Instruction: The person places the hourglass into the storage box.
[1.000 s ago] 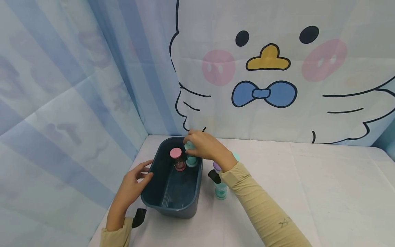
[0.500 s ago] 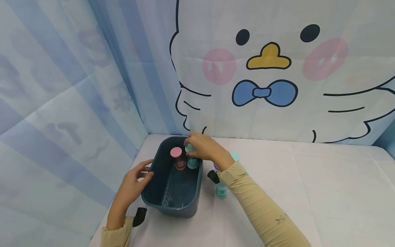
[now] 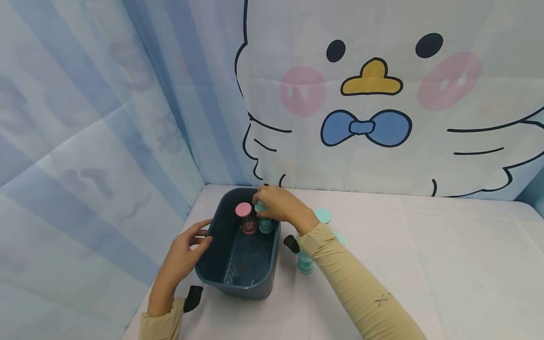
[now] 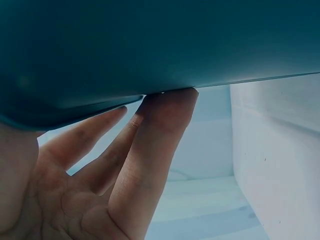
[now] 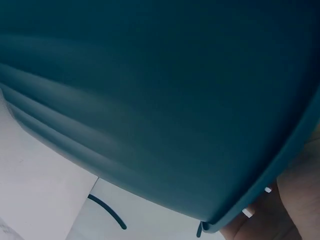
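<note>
A dark blue plastic bin (image 3: 231,283) stands on the table. Inside it, near the far end, a sand timer with pink caps (image 3: 243,210) stands upright. Beside it is a teal-capped sand timer (image 3: 266,226), its upper part partly covered by my right hand (image 3: 280,204). The fingers of that hand reach over the bin's right rim and grip this timer near its top cap. My left hand (image 3: 182,257) rests against the bin's left side, fingers spread. In the left wrist view its fingertips (image 4: 170,105) touch the outer wall. The right wrist view shows mostly bin wall (image 5: 150,125).
Right of the bin stands another teal sand timer (image 3: 305,264). Two more teal caps, a far one (image 3: 323,216) and a nearer one (image 3: 339,237), show around my right sleeve (image 3: 340,264). A printed curtain (image 3: 365,160) borders the white table (image 3: 446,264) behind.
My right hand has lowered slightly with the teal sand timer inside the bin. The right forearm shifted a little left, uncovering more of the teal caps behind it. The left hand stays put.
</note>
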Action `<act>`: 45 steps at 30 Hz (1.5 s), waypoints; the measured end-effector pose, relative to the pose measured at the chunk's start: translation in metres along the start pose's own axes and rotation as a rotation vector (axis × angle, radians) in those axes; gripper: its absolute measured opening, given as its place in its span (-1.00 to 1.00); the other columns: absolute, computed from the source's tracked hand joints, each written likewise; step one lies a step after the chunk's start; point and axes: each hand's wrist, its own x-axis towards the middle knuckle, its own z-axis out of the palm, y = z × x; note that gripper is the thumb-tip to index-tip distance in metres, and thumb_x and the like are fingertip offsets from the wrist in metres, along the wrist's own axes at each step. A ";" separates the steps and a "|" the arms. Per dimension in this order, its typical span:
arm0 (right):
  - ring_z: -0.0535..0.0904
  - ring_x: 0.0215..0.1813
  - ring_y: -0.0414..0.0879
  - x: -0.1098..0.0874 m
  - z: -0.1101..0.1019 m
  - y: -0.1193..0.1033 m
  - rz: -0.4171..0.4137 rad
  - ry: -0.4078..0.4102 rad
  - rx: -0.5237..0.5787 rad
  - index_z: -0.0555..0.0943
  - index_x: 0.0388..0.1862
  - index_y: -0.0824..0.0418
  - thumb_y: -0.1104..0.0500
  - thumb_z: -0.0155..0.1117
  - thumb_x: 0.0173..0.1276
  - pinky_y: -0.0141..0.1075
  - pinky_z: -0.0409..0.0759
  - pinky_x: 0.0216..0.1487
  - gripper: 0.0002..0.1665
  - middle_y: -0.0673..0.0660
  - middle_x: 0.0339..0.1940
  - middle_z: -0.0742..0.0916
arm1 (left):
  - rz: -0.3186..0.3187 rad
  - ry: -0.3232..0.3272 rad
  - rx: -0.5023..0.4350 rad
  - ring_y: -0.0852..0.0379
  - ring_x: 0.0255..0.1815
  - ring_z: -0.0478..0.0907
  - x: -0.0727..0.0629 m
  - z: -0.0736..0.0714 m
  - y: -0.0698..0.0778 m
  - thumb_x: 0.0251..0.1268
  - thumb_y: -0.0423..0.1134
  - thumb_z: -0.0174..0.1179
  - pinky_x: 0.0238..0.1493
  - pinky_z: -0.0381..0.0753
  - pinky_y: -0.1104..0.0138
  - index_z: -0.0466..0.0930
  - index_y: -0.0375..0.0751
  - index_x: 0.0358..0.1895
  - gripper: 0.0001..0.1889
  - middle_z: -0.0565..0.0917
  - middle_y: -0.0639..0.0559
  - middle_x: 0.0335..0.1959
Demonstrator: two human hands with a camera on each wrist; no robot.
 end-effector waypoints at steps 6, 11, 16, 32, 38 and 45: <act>0.64 -0.02 -0.05 0.003 0.005 0.001 -0.003 -0.006 -0.039 0.74 -0.03 0.20 0.15 0.49 0.23 -0.22 0.62 0.08 -0.67 0.10 -0.07 0.71 | 0.004 0.006 0.000 -0.21 0.07 0.62 0.000 0.001 0.000 0.48 -0.24 0.15 0.07 0.64 -0.04 0.38 -0.19 0.41 -0.51 0.62 -0.29 0.12; 0.63 -0.06 -0.06 0.005 0.009 0.000 -0.014 -0.003 -0.077 0.74 -0.06 0.20 0.19 0.51 0.20 -0.24 0.62 0.07 -0.69 0.09 -0.14 0.71 | -0.004 0.003 -0.002 -0.21 0.08 0.62 0.000 0.000 0.001 0.48 -0.23 0.14 0.08 0.63 -0.05 0.38 -0.17 0.41 -0.51 0.62 -0.29 0.13; 0.63 -0.04 -0.04 0.005 0.010 -0.002 -0.002 -0.018 -0.078 0.73 -0.04 0.21 0.20 0.53 0.18 -0.23 0.61 0.08 -0.65 0.11 -0.12 0.71 | -0.003 0.002 0.000 -0.21 0.08 0.62 0.000 0.000 0.000 0.48 -0.23 0.14 0.07 0.63 -0.05 0.38 -0.17 0.42 -0.51 0.62 -0.29 0.14; 0.63 -0.08 -0.04 0.003 0.009 -0.002 -0.015 -0.022 -0.069 0.73 -0.03 0.21 0.19 0.47 0.24 -0.21 0.62 0.03 -0.70 0.13 -0.12 0.71 | -0.004 -0.005 0.000 -0.21 0.10 0.61 0.000 0.001 0.000 0.49 -0.19 0.14 0.08 0.63 -0.05 0.37 -0.17 0.42 -0.50 0.61 -0.28 0.15; 0.62 -0.07 -0.05 0.000 0.006 -0.001 -0.024 -0.012 -0.048 0.73 -0.03 0.21 0.20 0.45 0.27 -0.22 0.62 0.04 -0.71 0.14 -0.09 0.72 | -0.008 -0.010 -0.003 -0.21 0.10 0.61 0.000 0.001 0.001 0.49 -0.20 0.14 0.08 0.63 -0.04 0.37 -0.17 0.42 -0.50 0.61 -0.29 0.15; 0.64 -0.02 -0.05 -0.006 -0.004 -0.003 -0.026 0.010 -0.034 0.72 0.00 0.22 0.20 0.45 0.27 -0.23 0.62 0.07 -0.69 0.11 -0.04 0.73 | -0.009 -0.003 0.010 -0.21 0.09 0.61 0.000 0.001 0.002 0.48 -0.20 0.15 0.08 0.63 -0.04 0.37 -0.18 0.42 -0.50 0.61 -0.29 0.14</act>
